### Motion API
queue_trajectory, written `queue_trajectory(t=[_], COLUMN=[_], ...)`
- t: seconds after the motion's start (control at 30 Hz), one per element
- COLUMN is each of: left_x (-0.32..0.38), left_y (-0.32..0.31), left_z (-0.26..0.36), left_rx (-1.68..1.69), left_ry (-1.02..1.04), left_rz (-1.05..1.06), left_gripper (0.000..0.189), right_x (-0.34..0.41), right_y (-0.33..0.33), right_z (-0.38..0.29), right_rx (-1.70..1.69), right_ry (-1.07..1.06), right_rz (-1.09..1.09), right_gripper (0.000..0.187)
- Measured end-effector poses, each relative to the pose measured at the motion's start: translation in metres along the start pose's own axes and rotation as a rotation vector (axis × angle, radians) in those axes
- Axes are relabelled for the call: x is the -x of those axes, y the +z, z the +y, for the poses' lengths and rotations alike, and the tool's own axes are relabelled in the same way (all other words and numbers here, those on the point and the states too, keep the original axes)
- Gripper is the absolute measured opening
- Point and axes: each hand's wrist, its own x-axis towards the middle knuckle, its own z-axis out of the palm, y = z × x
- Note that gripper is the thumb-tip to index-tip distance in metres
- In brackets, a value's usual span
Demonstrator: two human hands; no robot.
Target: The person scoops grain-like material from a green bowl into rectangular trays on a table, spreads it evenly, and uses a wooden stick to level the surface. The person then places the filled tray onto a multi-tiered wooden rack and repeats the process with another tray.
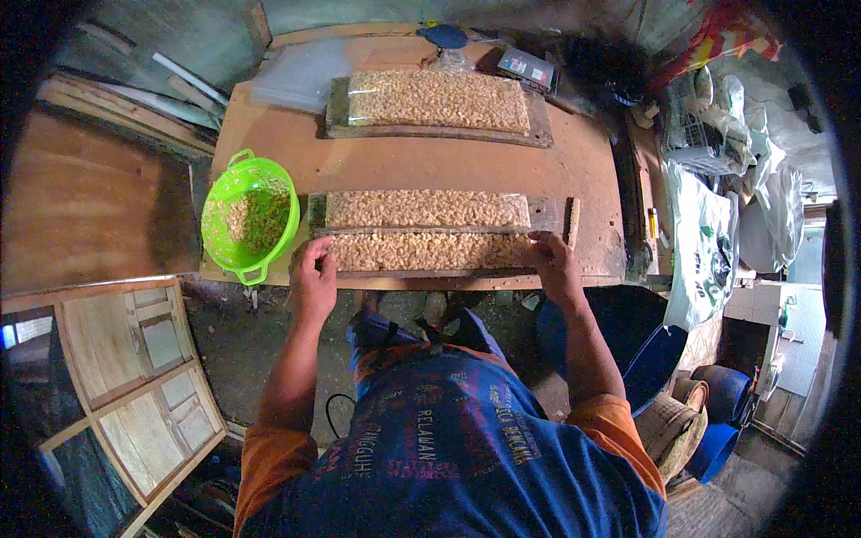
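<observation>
A flat slab of pale soybeans (430, 251) lies on a board at the near edge of the wooden table. My left hand (316, 269) is at its left end, with thumb and fingertips close together near the corner. At the right end, my right hand (555, 262) has its fingertips on or beside the far corner. Whether either hand pinches a film edge is too small to tell. A plastic sheet is folded back over the far half (427, 208) of the slab. Farther back, a plastic-wrapped slab (437, 101) rests on another board (538, 121).
A green colander (286, 235) with beans stands at the table's left. Clear plastic sheets (299, 70) lie at the back left. A short wooden stick (574, 222) lies beyond my right hand. Plastic bags (699, 249) hang on the right, above blue barrels (713, 450).
</observation>
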Motion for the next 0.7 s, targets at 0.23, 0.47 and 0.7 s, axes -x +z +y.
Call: queue_trajectory(t=[0.23, 0.47, 0.7], left_x=[-0.001, -0.001, -0.003], left_y=[0.008, 0.008, 0.009], left_z=[-0.007, -0.004, -0.007], left_rx=[-0.019, -0.078, -0.163], left_ry=[0.070, 0.068, 0.164], left_rz=[0.078, 0.087, 0.079], left_gripper=[0.037, 0.041, 0.041], right_x=[-0.011, -0.005, 0.009], right_y=[0.004, 0.013, 0.027], right_z=[0.022, 0.007, -0.004], right_rx=[-0.244, 0.194, 0.383], right_ry=[0.014, -0.107, -0.283], right_rz=[0.054, 0.262, 0.561], right_gripper=[0.032, 0.039, 0.040])
